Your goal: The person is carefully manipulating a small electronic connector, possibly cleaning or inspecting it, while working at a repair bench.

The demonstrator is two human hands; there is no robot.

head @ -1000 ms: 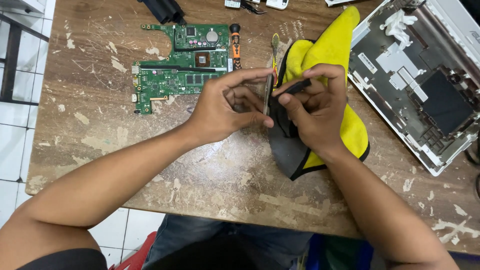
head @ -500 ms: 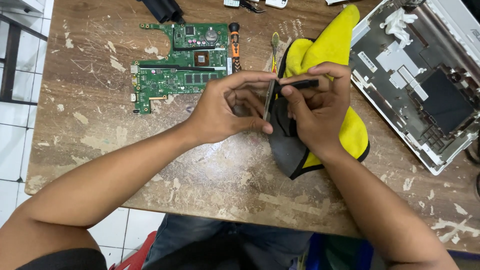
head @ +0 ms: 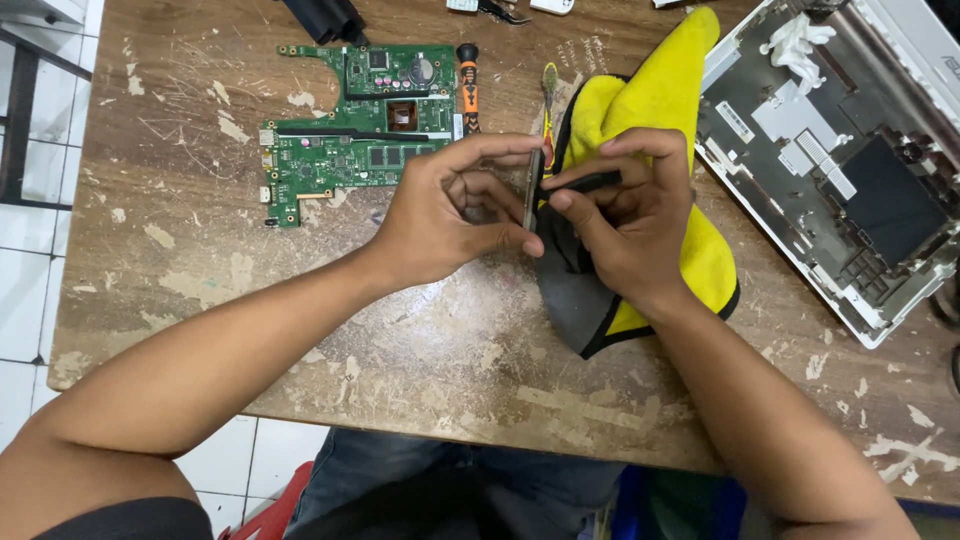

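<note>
My left hand (head: 445, 215) pinches a thin flat metal part (head: 532, 190) upright by its edges, between thumb and fingers. My right hand (head: 625, 215) holds a slim dark tool (head: 590, 182) whose tip meets that part. Both hands hover over a yellow and grey cloth (head: 660, 130) lying on the worn wooden table (head: 200, 290). A green circuit board (head: 355, 125) lies to the left of my left hand.
An opened white laptop base (head: 850, 150) sits at the right. An orange-handled screwdriver (head: 468, 85) and a yellow-handled brush (head: 549, 90) lie beside the board. A black object (head: 325, 18) lies at the table's far edge. White floor tiles (head: 30, 150) show at left.
My hands have stayed over the cloth. The dark tool in my right hand has shifted slightly against the metal part, and the right fingers have closed in.
</note>
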